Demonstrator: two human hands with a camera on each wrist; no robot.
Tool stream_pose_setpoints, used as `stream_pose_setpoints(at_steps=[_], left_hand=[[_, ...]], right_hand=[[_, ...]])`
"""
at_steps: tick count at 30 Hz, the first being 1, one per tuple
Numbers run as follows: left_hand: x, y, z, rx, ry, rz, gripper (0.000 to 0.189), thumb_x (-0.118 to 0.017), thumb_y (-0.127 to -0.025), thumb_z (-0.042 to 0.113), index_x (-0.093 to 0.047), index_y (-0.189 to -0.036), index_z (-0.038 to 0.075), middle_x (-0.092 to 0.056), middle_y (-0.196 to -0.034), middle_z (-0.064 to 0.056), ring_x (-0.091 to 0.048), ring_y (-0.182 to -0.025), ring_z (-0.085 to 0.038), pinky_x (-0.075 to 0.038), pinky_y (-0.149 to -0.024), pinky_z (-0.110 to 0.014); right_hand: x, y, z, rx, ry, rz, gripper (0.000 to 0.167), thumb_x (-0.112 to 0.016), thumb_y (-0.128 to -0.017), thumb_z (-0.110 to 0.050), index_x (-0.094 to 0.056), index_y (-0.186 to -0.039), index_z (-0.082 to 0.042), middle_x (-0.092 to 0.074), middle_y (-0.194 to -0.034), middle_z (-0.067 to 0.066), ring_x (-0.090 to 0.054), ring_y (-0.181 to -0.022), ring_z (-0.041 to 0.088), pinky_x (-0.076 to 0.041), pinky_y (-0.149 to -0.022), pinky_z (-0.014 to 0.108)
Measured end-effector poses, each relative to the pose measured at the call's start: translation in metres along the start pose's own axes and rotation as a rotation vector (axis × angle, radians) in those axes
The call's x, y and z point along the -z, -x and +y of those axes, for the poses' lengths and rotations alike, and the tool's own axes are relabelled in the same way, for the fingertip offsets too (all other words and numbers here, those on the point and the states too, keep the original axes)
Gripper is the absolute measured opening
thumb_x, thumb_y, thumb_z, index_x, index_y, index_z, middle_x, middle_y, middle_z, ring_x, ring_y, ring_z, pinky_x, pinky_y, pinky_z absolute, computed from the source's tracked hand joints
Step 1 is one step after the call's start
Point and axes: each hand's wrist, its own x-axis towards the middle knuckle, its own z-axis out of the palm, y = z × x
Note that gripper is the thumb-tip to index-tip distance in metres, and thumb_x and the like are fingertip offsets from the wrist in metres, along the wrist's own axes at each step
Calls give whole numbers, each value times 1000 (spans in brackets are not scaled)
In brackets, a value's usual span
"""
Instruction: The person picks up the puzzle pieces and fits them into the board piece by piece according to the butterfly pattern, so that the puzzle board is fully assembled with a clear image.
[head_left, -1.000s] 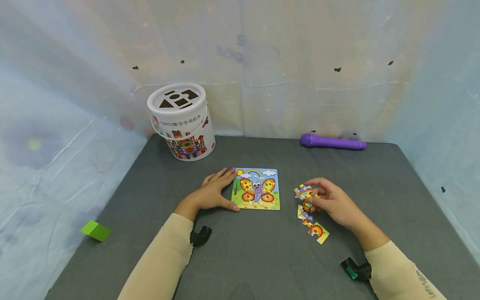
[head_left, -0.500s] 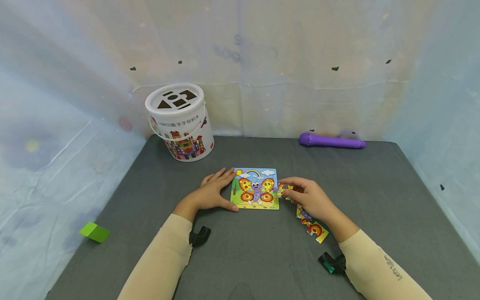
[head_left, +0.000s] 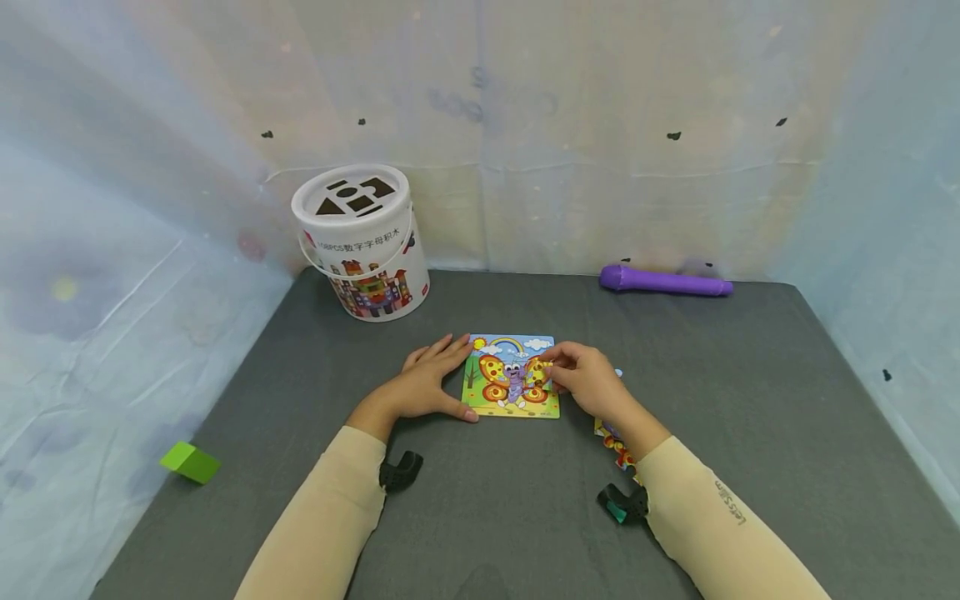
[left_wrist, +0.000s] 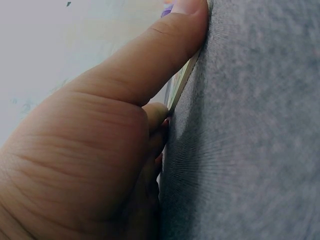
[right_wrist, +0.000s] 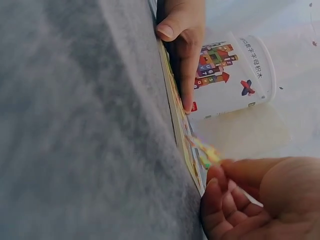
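A square butterfly puzzle board lies flat on the grey table. My left hand is spread along its left side, thumb at the near corner and fingertips at the far one. With thumb and fingers, my right hand pinches a yellow puzzle piece low over the board's right part, at the butterfly's wing. In the right wrist view the piece is tilted and slightly blurred. Several loose puzzle pieces lie right of the board, partly hidden under my right wrist. The left wrist view shows my thumb against the board's edge.
A white lidded block bucket with a handle stands at the back left. A purple microphone-shaped toy lies along the back edge. At the table's left edge is a green block. Draped sheets enclose the back and sides.
My right hand picked up the puzzle piece from the loose pieces and carried it left to over the board's right part. The left hand stayed at the board's left side.
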Motion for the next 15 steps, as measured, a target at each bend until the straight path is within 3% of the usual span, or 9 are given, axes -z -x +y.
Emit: stream_pose_setpoints(at_steps=[5, 8, 11, 15], left_hand=[[0, 0, 1, -3, 5, 0, 129, -92, -78, 68, -23, -176, 23, -10, -181, 7, 3, -166, -20, 1, -127, -54], [1, 0, 1, -1, 6, 1, 129, -92, -78, 68, -23, -176, 23, -10, -181, 7, 3, -166, -20, 1, -127, -54], [1, 0, 2, -4, 1, 4, 129, -92, -77, 68, -23, -176, 23, -11, -181, 7, 3, -166, -21, 1, -127, -54], [1, 0, 1, -9, -1, 5, 128, -92, -78, 68, -24, -176, 22, -11, -181, 6, 2, -166, -21, 1, -127, -54]], right_hand=[[-3, -3, 3, -21, 83, 53, 22, -70, -108, -9, -75, -128, -1, -69, -108, 11, -68, -82, 22, -58, -73, 35], [-2, 2, 0, 42, 222, 77, 23, -72, -107, -11, -77, -129, -3, -66, -115, 11, -64, -85, 21, -55, -76, 39], [-2, 11, -8, 170, 409, 11, 24, -73, -107, -13, -77, -128, -2, -67, -121, 11, -65, -96, 24, -54, -83, 46], [-8, 25, -21, 292, 631, -165, 45, -76, -106, -22, -67, -141, 4, -61, -144, 22, -59, -131, 40, -49, -108, 57]])
